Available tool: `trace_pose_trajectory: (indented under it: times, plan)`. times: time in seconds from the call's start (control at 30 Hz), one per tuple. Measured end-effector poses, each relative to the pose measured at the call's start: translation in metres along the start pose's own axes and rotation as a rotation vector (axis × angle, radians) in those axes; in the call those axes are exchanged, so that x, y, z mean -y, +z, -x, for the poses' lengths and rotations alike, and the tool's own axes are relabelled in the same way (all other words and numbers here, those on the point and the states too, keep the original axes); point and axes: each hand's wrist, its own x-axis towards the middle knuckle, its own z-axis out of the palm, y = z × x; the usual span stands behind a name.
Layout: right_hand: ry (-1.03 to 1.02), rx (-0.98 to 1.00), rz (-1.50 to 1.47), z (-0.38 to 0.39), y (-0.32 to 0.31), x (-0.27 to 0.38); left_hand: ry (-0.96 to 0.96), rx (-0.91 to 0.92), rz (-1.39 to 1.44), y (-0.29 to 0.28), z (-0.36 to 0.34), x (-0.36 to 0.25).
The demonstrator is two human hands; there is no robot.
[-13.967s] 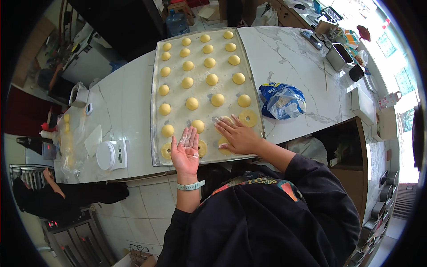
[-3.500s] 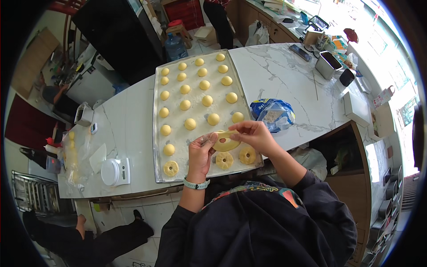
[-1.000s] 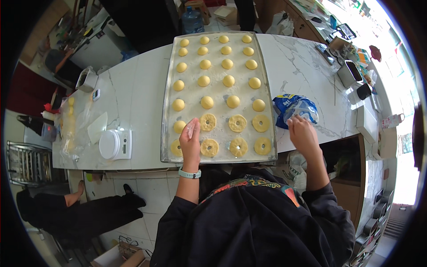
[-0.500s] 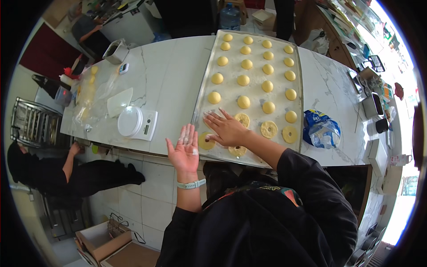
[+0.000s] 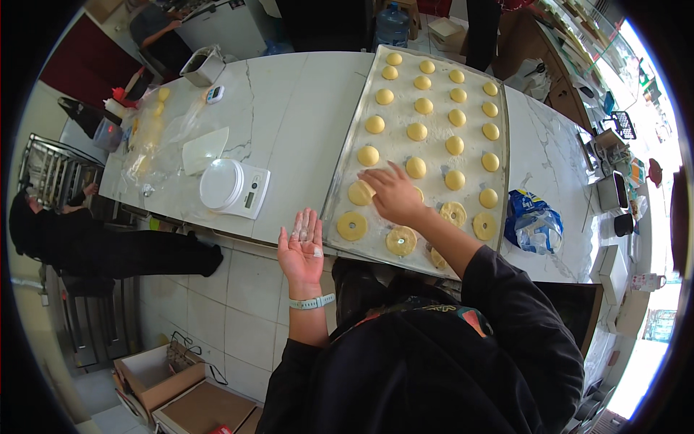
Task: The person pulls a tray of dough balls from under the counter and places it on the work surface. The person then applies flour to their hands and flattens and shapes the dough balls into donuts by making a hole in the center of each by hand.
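Head view: right hand (image 5: 394,197) presses spread fingers on a dough ball (image 5: 361,193) on the tray (image 5: 340,189), flattening it; left hand (image 5: 303,244) waits open, floured.

Blue-white plastic bag (image 5: 533,222) on counter, just right of baking tray (image 5: 340,173). White scale (image 5: 233,188) left of tray, small grey display on front. Small white timer (image 5: 214,94) near far counter edge. Open cardboard boxes (image 5: 181,387) on floor, lower left.
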Motion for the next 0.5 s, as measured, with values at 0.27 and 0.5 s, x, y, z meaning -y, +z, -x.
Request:
trace_pose_trajectory:
  times: [0.27,0.5]
  plan:
    - [0.045,-0.13,0.051,0.002,-0.005,0.007,-0.018,-0.044,0.014,-0.003,0.0,0.004]
    - [-0.012,-0.105,0.174,0.002,-0.006,0.009,-0.056,-0.034,-0.126,0.006,-0.001,0.02]
